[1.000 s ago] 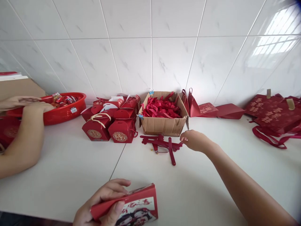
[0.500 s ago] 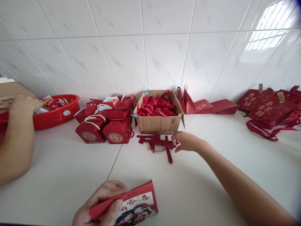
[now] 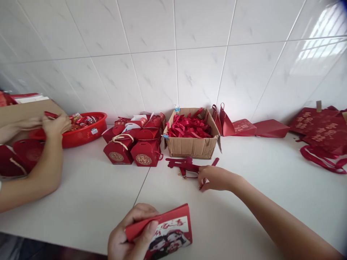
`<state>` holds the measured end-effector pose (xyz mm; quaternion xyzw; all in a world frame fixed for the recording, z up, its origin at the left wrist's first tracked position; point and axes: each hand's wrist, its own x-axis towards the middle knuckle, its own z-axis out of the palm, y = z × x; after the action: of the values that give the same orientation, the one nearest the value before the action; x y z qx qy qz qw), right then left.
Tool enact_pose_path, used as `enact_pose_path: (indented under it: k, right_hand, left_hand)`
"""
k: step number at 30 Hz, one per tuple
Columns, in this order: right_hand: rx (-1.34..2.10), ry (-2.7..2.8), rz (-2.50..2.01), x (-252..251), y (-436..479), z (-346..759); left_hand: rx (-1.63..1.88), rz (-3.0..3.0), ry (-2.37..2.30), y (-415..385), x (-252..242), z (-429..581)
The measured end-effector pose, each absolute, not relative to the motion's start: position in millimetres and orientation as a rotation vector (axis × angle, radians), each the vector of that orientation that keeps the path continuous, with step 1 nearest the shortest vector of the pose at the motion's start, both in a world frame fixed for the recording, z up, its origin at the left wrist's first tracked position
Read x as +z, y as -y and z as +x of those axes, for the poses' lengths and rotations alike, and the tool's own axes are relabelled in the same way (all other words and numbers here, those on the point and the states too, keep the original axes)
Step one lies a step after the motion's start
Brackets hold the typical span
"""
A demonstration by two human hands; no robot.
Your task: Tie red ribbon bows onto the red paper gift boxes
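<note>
My left hand [image 3: 135,231] is closed on a red folded card box [image 3: 170,231] with a cartoon couple and red lettering printed on its white panel. It is held above the table at the bottom centre, thumb on the front. My right hand [image 3: 214,178] reaches over a small pile of dark red straps [image 3: 187,164] with little gold bells. Its fingers are curled round one dark red strap [image 3: 215,161], whose upper end sticks out behind the hand; most of that strap is hidden.
Behind the straps stands a cardboard box [image 3: 189,148] of red ribbons. Left of it are several red gift boxes [image 3: 143,155] and a red basin [image 3: 84,139] of wrapped sweets, where another person's hands [image 3: 55,124] hold something red. Folded red boxes [image 3: 271,129] and red bags [image 3: 322,130] lie right.
My right hand has come down over the straps, and one strap has turned to slant under it. My left hand still holds the card box. The other person's hands have lifted something red.
</note>
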<state>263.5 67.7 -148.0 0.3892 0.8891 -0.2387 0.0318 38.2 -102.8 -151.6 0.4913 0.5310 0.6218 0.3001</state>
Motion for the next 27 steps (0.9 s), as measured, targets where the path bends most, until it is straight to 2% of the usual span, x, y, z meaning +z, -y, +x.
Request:
enact_pose_path:
  k: [5, 10, 15, 18, 22, 24, 27]
  right_hand:
    - [-0.718, -2.785, 1.254, -148.2, -69.3, 262.6]
    - [-0.805, -2.828, 1.404, -125.8, -65.2, 274.1]
    - [-0.925, -3.248, 1.59, -92.0, -46.6, 290.8]
    - [-1.45, -3.314, 1.402, -78.8, -29.9, 294.1]
    - [-2.281, -2.89, 0.809, -71.5, -4.7, 286.9]
    - [-2.493, -2.658, 0.612, -70.7, 7.3, 279.7]
    - [-2.701, -2.413, 0.427, -72.3, 21.1, 268.1]
  left_hand:
    - [1.741, 1.219, -1.457, 89.2, -146.4, 56.1]
    - [1.618, 1.139, -1.441, 63.4, -148.6, 62.1]
    - [1.581, 1.116, -1.341, 39.4, -153.6, 75.4]
    - [1.562, 1.218, -1.361, 36.0, -152.1, 86.4]
    - [1.684, 1.647, -1.443, 52.9, -138.3, 90.7]
    - [1.805, 1.896, -1.401, 66.0, -127.1, 88.5]
    - [1.774, 2.244, -1.117, 81.3, -110.7, 84.5]
